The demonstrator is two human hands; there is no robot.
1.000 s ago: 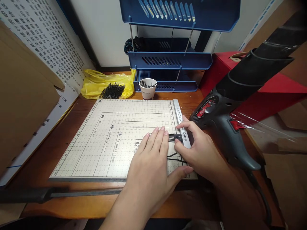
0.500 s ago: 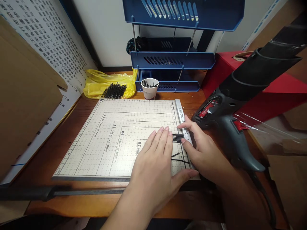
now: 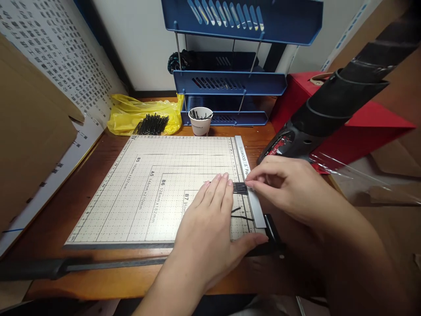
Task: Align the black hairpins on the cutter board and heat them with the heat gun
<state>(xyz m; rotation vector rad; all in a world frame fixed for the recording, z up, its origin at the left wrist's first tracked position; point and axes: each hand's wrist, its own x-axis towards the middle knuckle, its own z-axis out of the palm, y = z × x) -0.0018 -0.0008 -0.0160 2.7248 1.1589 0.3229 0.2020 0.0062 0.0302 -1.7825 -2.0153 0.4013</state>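
My left hand (image 3: 207, 219) lies flat on the gridded board of a paper cutter (image 3: 131, 188), fingers together and stretched out, thumb spread toward the near right corner. A row of thin black strips (image 3: 240, 188) sticks out from under its fingers toward the metal edge bar (image 3: 250, 184). At the outer ends of those strips, my right hand (image 3: 286, 184) has thumb and forefinger pinched together over the bar. Whatever is between these fingertips is too small to make out. Two loose black strips (image 3: 242, 217) rest on the board, right of my left hand.
The cutter's long arm with its black handle (image 3: 36, 267) lies along the front. Behind the board are a yellow bag (image 3: 144, 107) with many black strips, a paper cup (image 3: 200, 125) of strips and a blue rack (image 3: 230, 83). A heat gun (image 3: 325, 109) and red box (image 3: 368, 118) stand right.
My right hand has moved up and outward, from resting along the edge bar to a pinch at the strips' ends. My left hand stays on the strips. The view has shifted slightly.
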